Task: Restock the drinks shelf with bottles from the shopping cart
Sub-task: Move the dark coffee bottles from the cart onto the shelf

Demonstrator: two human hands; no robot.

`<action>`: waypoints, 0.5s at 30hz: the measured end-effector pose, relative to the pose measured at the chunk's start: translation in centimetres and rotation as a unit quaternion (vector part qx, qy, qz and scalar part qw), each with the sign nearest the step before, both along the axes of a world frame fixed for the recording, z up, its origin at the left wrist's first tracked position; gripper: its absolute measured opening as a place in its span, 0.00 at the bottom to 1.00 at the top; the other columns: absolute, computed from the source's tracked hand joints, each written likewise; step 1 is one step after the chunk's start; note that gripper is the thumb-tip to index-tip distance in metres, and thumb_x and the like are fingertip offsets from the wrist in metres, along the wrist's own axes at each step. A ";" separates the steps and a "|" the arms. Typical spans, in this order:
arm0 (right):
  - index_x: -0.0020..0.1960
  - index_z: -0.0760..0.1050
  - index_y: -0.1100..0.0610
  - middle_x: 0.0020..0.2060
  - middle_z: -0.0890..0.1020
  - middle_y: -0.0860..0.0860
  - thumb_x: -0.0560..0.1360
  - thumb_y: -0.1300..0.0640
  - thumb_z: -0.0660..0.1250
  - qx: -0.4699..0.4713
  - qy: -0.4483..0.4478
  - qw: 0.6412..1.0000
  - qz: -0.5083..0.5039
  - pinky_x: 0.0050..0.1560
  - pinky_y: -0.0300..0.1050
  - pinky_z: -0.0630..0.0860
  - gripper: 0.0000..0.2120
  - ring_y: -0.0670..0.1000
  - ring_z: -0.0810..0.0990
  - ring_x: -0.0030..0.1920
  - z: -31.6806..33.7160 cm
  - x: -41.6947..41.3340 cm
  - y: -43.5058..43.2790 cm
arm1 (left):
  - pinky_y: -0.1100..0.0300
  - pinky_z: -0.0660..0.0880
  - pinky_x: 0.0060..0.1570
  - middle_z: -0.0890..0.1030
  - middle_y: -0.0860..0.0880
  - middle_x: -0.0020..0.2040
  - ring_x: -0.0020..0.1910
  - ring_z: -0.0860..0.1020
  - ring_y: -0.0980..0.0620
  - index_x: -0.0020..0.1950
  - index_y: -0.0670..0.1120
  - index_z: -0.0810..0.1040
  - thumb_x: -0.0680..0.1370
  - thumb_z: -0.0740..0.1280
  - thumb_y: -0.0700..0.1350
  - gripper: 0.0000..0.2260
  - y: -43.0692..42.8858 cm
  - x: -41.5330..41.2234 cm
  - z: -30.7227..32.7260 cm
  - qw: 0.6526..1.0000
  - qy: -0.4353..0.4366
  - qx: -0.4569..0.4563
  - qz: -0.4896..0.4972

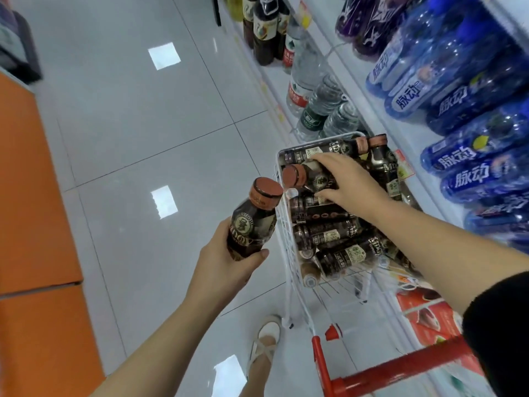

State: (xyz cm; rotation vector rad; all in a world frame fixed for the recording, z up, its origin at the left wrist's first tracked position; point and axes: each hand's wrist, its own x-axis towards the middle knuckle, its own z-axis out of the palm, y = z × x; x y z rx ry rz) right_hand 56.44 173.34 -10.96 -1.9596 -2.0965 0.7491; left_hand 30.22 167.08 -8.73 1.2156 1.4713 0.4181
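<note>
- Coffee bottles [337,239], dark with copper-coloured caps, were seen lying heaped in the white wire shopping cart [286,224], which was parked just beside the drinks shelf [357,90].
- One upright bottle [252,222] was gripped around its lower body by the left hand [226,262], out over the tiled floor [143,124] just beside the cart's near wall.
- A lying bottle [312,176] at the far end of the cart was spanned by the right hand [352,184], fingers over its far side and thumb against its near side; a grasp appeared to be taken, though its firmness could not be judged.
- The step in hand was judged to be the lifting of a second bottle, so that two could be carried to the shelf at once.
- The lying bottle would best be gripped round the body, not the cap, and raised straight up so that neighbours were not dragged or rolled.
- The upright bottle would best be kept clear of the cart rim during the lift.
- Blue bottles [429,90] and clear water bottles [303,78] were seen filling the shelf; where the coffee gap lay was not shown.
</note>
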 end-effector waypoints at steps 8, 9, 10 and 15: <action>0.60 0.70 0.45 0.49 0.76 0.33 0.66 0.53 0.76 0.108 0.217 0.941 -0.235 0.54 0.23 0.67 0.26 0.30 0.74 0.50 14.6 -0.3 -7.7 | 0.72 0.70 0.26 0.79 0.56 0.40 0.30 0.76 0.66 0.58 0.54 0.71 0.70 0.74 0.43 0.21 -0.5 4.8 9.4 0.995 -0.046 0.073 -0.058; 0.58 0.69 0.42 0.48 0.74 0.30 0.66 0.53 0.76 0.122 0.224 0.932 -0.257 0.51 0.21 0.66 0.26 0.27 0.73 0.49 16.6 -0.1 -8.8 | 0.74 0.70 0.27 0.79 0.58 0.41 0.31 0.76 0.69 0.59 0.54 0.71 0.70 0.75 0.44 0.21 -0.6 5.7 11.0 0.992 -0.058 0.087 -0.073; 0.58 0.68 0.41 0.48 0.73 0.29 0.66 0.53 0.76 0.139 0.230 0.923 -0.276 0.49 0.19 0.65 0.26 0.24 0.72 0.48 18.7 0.0 -9.9 | 0.75 0.70 0.28 0.79 0.59 0.43 0.34 0.76 0.70 0.59 0.55 0.71 0.69 0.75 0.45 0.22 -0.8 6.6 12.6 0.988 -0.070 0.104 -0.090; 0.58 0.70 0.42 0.50 0.76 0.32 0.63 0.51 0.78 0.237 0.243 0.869 -0.359 0.49 0.21 0.67 0.27 0.26 0.73 0.49 28.5 1.7 -15.7 | 0.74 0.72 0.35 0.80 0.62 0.45 0.41 0.78 0.68 0.55 0.60 0.72 0.68 0.75 0.50 0.20 -2.7 11.8 21.1 0.958 -0.163 0.178 -0.153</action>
